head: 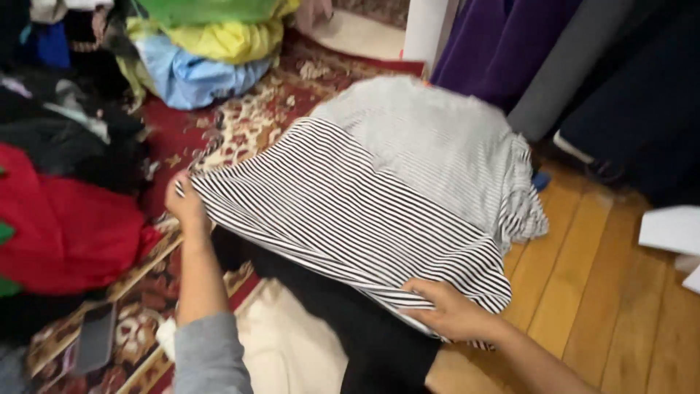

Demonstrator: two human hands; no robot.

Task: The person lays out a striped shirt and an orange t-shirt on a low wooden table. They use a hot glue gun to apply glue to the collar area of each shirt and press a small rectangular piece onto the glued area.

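**Holding a striped top by two corners**

Stretching across the middle of the frame, a black-and-white striped top [379,197] is held taut at its near edge by both hands. The left hand [186,204], at centre left, has its forearm rising almost straight up from the lower left, a grey sleeve [208,357] pushed back near the elbow; its fingers are curled and pressed together on the fabric's left corner, pinching it. The right hand [448,310], at lower centre right, comes in from the bottom right corner with the forearm angled up and leftward; the palm faces down, fingers closed over the hem, thumb tucked under the cloth.

The far half of the top, in finer grey stripes, lies folded toward the upper centre. Beneath the near edge sit a black garment [364,335] and a cream cloth [284,350]. A patterned red rug [240,124] covers the left side, a wooden floor [598,292] the right. A red garment [65,226] lies at far left, a dark phone [93,339] at lower left, and yellow and pale blue bundles [211,55] at the upper left.
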